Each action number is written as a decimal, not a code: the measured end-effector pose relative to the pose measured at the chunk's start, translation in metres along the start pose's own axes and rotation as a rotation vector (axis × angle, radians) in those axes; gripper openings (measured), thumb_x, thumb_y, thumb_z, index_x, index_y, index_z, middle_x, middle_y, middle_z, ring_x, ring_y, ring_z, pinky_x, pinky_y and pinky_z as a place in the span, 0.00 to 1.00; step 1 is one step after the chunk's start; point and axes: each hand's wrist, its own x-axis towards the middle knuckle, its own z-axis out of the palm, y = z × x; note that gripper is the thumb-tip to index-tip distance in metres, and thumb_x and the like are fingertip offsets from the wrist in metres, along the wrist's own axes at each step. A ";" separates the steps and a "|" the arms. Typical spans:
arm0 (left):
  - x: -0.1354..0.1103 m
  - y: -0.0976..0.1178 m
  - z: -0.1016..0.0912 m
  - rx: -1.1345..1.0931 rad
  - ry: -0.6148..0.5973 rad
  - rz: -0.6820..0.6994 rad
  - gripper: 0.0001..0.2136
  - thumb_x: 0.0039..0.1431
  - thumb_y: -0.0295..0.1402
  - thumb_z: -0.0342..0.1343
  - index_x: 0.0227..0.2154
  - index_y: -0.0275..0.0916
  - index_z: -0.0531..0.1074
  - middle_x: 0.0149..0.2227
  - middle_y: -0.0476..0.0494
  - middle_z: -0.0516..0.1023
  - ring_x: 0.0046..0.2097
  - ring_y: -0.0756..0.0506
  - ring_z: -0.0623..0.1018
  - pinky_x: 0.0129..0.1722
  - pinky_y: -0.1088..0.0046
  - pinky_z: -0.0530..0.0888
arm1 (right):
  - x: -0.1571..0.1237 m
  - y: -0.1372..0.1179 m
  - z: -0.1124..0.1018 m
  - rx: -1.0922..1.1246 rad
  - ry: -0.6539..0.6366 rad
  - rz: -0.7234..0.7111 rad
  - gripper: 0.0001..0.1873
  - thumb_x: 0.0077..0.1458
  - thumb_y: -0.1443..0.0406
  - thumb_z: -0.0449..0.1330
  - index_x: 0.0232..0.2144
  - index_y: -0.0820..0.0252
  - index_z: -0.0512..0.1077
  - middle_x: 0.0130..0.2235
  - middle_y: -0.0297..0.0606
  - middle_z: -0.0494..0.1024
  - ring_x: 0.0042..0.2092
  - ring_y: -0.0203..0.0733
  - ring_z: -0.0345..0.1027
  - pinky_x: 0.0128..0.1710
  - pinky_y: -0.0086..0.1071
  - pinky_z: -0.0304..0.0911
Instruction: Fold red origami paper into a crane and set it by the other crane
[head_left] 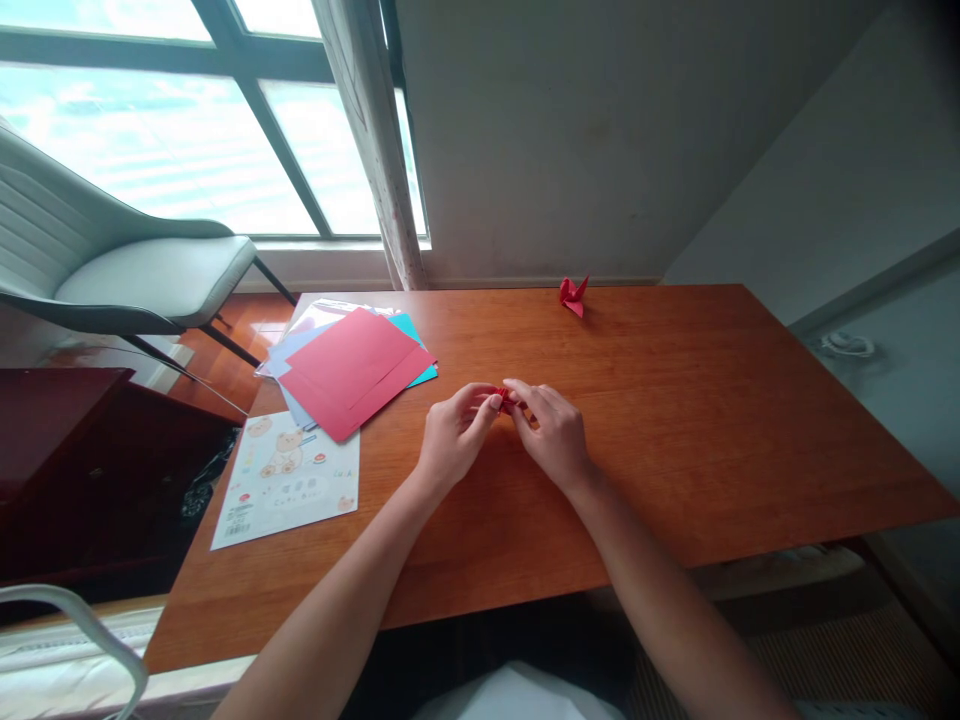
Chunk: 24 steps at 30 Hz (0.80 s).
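Note:
My left hand (454, 432) and my right hand (551, 430) meet over the middle of the wooden table (712, 420). Both pinch a small folded piece of red paper (505, 398) between their fingertips; most of it is hidden by the fingers. A finished red paper crane (573, 293) stands at the table's far edge, well beyond my hands. To the left of my left hand lies a stack of coloured paper sheets (349, 368) with red ones on top.
A white packaging sheet printed with a cartoon bear (289, 478) lies near the table's left edge. A grey chair (127, 270) stands by the window at the left. A dark cabinet (67, 450) sits beside the table.

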 end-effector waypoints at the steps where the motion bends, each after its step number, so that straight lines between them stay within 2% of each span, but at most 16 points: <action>1: 0.000 0.000 0.000 -0.018 -0.005 -0.004 0.17 0.62 0.46 0.56 0.41 0.37 0.77 0.39 0.40 0.83 0.39 0.43 0.82 0.41 0.69 0.79 | 0.000 0.000 0.000 0.004 0.004 0.006 0.17 0.65 0.66 0.54 0.54 0.51 0.71 0.42 0.40 0.81 0.42 0.46 0.74 0.45 0.39 0.69; 6: 0.000 -0.001 0.001 -0.109 -0.011 -0.021 0.16 0.64 0.45 0.53 0.42 0.36 0.75 0.37 0.41 0.82 0.38 0.44 0.82 0.40 0.68 0.80 | 0.000 -0.002 -0.002 0.049 0.036 0.040 0.10 0.65 0.66 0.55 0.45 0.51 0.74 0.40 0.39 0.81 0.41 0.45 0.75 0.44 0.38 0.69; 11: 0.001 -0.006 0.003 -0.028 0.026 0.004 0.12 0.60 0.39 0.59 0.43 0.38 0.73 0.39 0.41 0.83 0.39 0.44 0.83 0.40 0.68 0.80 | 0.002 -0.005 -0.003 0.107 0.030 0.045 0.08 0.64 0.66 0.55 0.38 0.52 0.74 0.39 0.39 0.80 0.41 0.45 0.74 0.44 0.38 0.68; 14: 0.003 -0.007 0.002 -0.013 0.056 -0.016 0.12 0.57 0.37 0.62 0.42 0.38 0.72 0.39 0.41 0.83 0.39 0.43 0.83 0.40 0.68 0.80 | 0.003 -0.008 -0.005 0.196 0.042 0.099 0.06 0.64 0.65 0.55 0.37 0.53 0.73 0.38 0.39 0.80 0.40 0.44 0.74 0.41 0.36 0.70; 19: 0.004 -0.007 0.000 -0.101 0.016 -0.052 0.09 0.56 0.38 0.61 0.32 0.36 0.74 0.31 0.44 0.80 0.35 0.45 0.81 0.36 0.72 0.78 | 0.005 -0.009 -0.005 0.361 0.120 0.279 0.03 0.60 0.62 0.59 0.36 0.55 0.71 0.36 0.38 0.79 0.35 0.42 0.75 0.31 0.32 0.70; 21: 0.004 -0.007 0.000 -0.101 -0.004 -0.046 0.10 0.57 0.38 0.61 0.31 0.36 0.75 0.31 0.44 0.80 0.34 0.46 0.81 0.36 0.73 0.78 | 0.006 -0.009 -0.004 0.361 0.112 0.286 0.04 0.60 0.62 0.59 0.37 0.56 0.71 0.36 0.39 0.79 0.35 0.42 0.75 0.30 0.31 0.70; 24: 0.003 -0.007 0.000 -0.012 -0.021 -0.007 0.10 0.57 0.39 0.61 0.31 0.36 0.75 0.30 0.44 0.79 0.34 0.46 0.80 0.35 0.74 0.76 | 0.006 -0.007 -0.004 0.297 0.053 0.217 0.06 0.61 0.63 0.58 0.40 0.57 0.72 0.38 0.41 0.80 0.38 0.43 0.75 0.34 0.32 0.70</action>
